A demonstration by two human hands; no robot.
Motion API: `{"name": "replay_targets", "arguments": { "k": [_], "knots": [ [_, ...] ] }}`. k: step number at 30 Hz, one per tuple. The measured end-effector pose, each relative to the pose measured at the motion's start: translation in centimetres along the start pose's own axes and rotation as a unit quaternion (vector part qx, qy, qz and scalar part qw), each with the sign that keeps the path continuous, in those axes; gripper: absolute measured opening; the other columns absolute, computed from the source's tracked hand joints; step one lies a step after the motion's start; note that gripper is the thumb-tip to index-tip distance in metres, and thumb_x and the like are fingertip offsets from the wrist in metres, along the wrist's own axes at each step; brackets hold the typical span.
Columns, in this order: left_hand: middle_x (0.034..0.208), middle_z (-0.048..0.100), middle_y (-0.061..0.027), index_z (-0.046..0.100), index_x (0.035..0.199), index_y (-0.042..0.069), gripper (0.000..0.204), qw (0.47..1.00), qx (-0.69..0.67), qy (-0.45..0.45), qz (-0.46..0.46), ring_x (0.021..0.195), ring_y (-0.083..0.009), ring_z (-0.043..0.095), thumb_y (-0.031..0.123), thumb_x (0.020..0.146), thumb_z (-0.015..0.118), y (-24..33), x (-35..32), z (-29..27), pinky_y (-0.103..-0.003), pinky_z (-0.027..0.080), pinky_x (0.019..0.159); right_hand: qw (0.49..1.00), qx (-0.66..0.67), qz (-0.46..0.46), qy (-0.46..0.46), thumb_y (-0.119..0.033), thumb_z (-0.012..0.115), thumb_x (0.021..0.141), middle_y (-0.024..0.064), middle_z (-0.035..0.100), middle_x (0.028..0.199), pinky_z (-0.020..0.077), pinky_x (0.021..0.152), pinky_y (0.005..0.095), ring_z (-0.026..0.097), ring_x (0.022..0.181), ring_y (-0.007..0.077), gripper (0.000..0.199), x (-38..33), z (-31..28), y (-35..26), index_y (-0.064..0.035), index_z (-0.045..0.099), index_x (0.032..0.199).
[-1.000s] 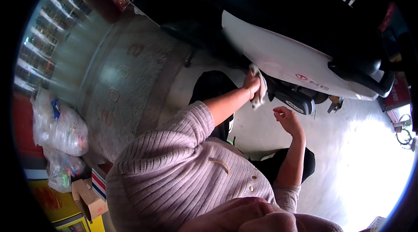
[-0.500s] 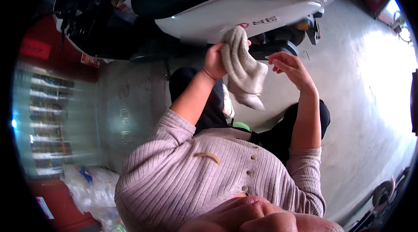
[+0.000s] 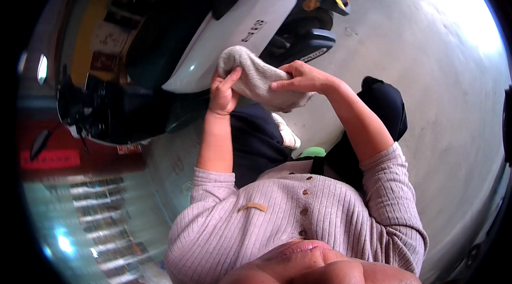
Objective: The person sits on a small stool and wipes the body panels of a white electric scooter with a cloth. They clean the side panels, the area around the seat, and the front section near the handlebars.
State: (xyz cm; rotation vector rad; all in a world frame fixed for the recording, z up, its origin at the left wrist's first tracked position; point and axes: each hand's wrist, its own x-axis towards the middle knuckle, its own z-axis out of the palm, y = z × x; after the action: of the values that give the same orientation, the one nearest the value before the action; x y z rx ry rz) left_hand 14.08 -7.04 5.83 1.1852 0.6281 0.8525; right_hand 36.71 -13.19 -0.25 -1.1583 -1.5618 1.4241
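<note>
A light grey-beige cloth [image 3: 253, 78] is stretched between my two hands in front of the scooter. My left hand [image 3: 224, 92] grips its left end, with the thumb pressed on the fabric. The right hand [image 3: 305, 77] has its thumb over the near side of the cloth and its fingers behind, partly hidden. Just beyond the cloth is the white side panel [image 3: 234, 33] of the scooter, with dark lettering on it. Whether the cloth touches the panel I cannot tell.
The scooter's dark footrest [image 3: 309, 44] and rear wheel lie to the far right of the cloth. My white shoe [image 3: 287, 132] and a green rounded object [image 3: 312, 152] are below my hands. Glass-fronted shelves [image 3: 106, 225] stand at the left, and grey floor [image 3: 442, 97] stretches to the right.
My right hand, apart from the cloth before, now holds it. The cloth has gone from hanging down to stretching between both hands. The view has turned, so the scooter appears more slanted.
</note>
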Motion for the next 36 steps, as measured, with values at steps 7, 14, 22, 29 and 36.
{"name": "replay_targets", "arguments": {
  "k": [7, 14, 22, 29, 36],
  "knots": [
    [0.1, 0.072, -0.0065, 0.07, 0.101, 0.001, 0.013, 0.754, 0.6, 0.11, 0.243, 0.094, -0.0194, 0.067, 0.0, 0.088, 0.067, 2.0, 0.4, -4.9, -0.031, 0.051, 0.086, 0.88, 0.443, 0.034, 0.168, -0.038, 0.073, 0.085, 0.0108, 0.068, 0.106, 0.0517, 0.085, 0.0353, 0.065, 0.096, 0.0201, 0.043, -1.2, -3.5, 2.2, -0.0056, 0.068, 0.113],
    [0.138, 0.05, -0.016, 0.054, 0.135, 0.005, 0.038, 0.501, 0.718, 0.153, 0.459, 0.132, -0.0309, 0.044, 0.015, 0.098, 0.057, 9.6, 5.1, -3.8, -0.044, 0.032, 0.113, 0.719, 0.638, -0.034, 0.273, -0.048, 0.054, 0.094, 0.0134, 0.068, 0.104, 0.0532, 0.088, 0.0393, 0.067, 0.094, 0.0254, 0.052, 0.2, -8.8, 7.0, -0.0038, 0.062, 0.119],
    [0.139, 0.056, -0.0163, 0.053, 0.138, 0.002, 0.041, 0.548, 0.72, 0.128, 0.407, 0.128, -0.0344, 0.052, 0.023, 0.105, 0.038, 12.3, 13.7, -4.0, -0.041, 0.037, 0.109, 0.719, 0.588, -0.132, 0.347, -0.053, 0.057, 0.092, 0.0177, 0.066, 0.116, 0.0535, 0.084, 0.0426, 0.066, 0.1, 0.0306, 0.06, 4.8, -19.0, -0.2, -0.0046, 0.059, 0.128],
    [0.139, 0.056, -0.0172, 0.052, 0.138, 0.001, 0.042, 0.554, 0.715, 0.137, 0.404, 0.128, -0.0343, 0.051, 0.02, 0.104, 0.035, 12.2, 13.9, -3.8, -0.04, 0.037, 0.109, 0.789, 0.325, -0.228, 0.468, -0.046, 0.046, 0.101, 0.0194, 0.06, 0.126, 0.0396, 0.102, 0.0362, 0.054, 0.117, 0.0314, 0.055, 11.9, -16.0, 0.9, 0.0011, 0.052, 0.129],
    [0.138, 0.056, -0.0173, 0.052, 0.139, 0.001, 0.042, 0.556, 0.712, 0.15, 0.401, 0.126, -0.0351, 0.052, 0.018, 0.103, 0.036, 11.9, 13.8, -4.3, -0.041, 0.037, 0.109, 0.809, 0.292, -0.15, 0.487, -0.043, 0.043, 0.101, 0.0324, 0.053, 0.133, 0.0335, 0.111, 0.0425, 0.045, 0.131, 0.0436, 0.058, 10.3, -11.6, 1.0, 0.0069, 0.052, 0.129]
  ]
}}
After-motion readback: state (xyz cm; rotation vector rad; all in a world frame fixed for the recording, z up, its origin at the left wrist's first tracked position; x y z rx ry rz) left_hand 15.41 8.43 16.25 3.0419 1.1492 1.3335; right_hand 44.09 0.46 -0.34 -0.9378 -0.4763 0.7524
